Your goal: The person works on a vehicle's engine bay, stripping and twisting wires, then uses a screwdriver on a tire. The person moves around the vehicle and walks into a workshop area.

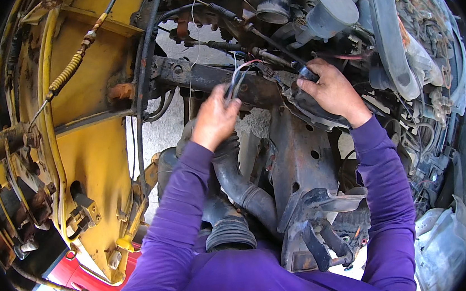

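Note:
My left hand (216, 119) is closed around a small bunch of thin wires (236, 78), whitish, grey and reddish, in front of a dark frame rail. The wires' upper ends run toward a dark harness (268, 72); what lies inside the fist is hidden. To the right, my right hand (333, 92) pinches a short black tube-like piece (308, 73) between thumb and fingers. A black cable (270, 40) slants down to that piece. I cannot tell whether the two join. Both forearms are in purple sleeves.
A yellow metal panel (96, 181) with hoses and a spring-wrapped cable (69, 71) stands at left. Ribbed black ducts (230, 232) and a rusty bracket (301, 156) lie below my hands. A grey pipe (390, 35) and tangled engine wiring crowd the right.

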{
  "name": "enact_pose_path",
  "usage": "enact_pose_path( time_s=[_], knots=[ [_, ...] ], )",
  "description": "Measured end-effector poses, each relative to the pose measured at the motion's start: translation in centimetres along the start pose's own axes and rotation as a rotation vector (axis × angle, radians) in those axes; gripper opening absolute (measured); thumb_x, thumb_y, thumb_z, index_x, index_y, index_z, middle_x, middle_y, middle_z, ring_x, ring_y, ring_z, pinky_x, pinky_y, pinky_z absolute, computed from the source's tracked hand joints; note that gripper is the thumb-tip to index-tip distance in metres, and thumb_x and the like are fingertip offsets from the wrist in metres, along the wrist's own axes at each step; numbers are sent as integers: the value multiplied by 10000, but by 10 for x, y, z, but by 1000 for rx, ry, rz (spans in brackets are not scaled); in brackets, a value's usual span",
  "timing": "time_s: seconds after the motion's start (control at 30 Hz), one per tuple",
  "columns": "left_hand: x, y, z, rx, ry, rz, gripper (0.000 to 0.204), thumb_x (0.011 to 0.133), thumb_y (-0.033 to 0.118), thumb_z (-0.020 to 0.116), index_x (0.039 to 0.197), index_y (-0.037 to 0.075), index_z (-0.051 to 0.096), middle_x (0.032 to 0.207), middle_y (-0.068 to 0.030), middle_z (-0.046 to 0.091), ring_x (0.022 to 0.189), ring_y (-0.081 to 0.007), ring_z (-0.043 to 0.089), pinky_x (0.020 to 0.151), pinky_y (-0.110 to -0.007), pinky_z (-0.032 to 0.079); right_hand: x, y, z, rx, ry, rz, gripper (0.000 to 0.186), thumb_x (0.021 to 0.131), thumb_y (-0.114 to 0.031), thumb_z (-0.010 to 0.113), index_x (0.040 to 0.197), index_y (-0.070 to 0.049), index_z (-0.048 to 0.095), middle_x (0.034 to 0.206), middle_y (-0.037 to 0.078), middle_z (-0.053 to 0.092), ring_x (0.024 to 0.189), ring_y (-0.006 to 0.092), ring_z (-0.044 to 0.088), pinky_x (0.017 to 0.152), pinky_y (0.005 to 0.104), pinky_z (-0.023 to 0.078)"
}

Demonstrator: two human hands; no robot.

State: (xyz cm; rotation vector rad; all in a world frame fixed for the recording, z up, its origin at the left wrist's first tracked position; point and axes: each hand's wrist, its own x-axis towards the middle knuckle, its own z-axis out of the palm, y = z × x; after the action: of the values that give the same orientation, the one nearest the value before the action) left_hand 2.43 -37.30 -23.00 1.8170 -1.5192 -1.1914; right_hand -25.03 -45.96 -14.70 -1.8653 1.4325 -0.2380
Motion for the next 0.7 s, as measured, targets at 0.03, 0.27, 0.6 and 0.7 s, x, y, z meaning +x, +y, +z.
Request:
enact_pose_path(
  time_s=[0.03, 0.27, 0.6, 0.7],
  knots=[
    [12, 9, -14, 220, -12, 1, 372, 930, 237, 642, 1218, 11, 579, 957, -256, 701, 892, -407, 696, 795, -472, 549, -1, 6, 2, -24, 22, -21, 331, 863, -205, 707, 1040, 72, 666, 1033, 230, 632, 980, 405, 625, 879, 425, 489],
    [63, 5, -45, 683, -42, 224, 300, 924, 216, 622, 1189, 86, 679, 1110, -227, 669, 974, -415, 660, 854, -500, 525, -50, -1, -15, 47, 110, 18, 319, 872, -178, 715, 1046, 82, 654, 1176, 206, 594, 970, 345, 649, 763, 369, 536],
    [30, -52, 15, 40, 245, -178, 446, 682, 249, 870, 922, -31, 620, 839, -169, 699, 805, -297, 691, 760, -375, 540, -313, 0, -39, 185, 477, 447, 309, 927, -89, 674, 1181, 73, 604, 1185, 83, 578, 997, 138, 591, 799, 261, 508],
    [29, -65, 17, 110, 309, -114, 475, 639, 309, 880, 891, -21, 648, 853, -212, 692, 837, -368, 673, 805, -419, 538, -389, -12, -24, 139, 503, 546, 382, 924, -104, 685, 1234, 94, 583, 1172, 105, 591, 1030, 162, 574, 897, 272, 465]
  ],
)
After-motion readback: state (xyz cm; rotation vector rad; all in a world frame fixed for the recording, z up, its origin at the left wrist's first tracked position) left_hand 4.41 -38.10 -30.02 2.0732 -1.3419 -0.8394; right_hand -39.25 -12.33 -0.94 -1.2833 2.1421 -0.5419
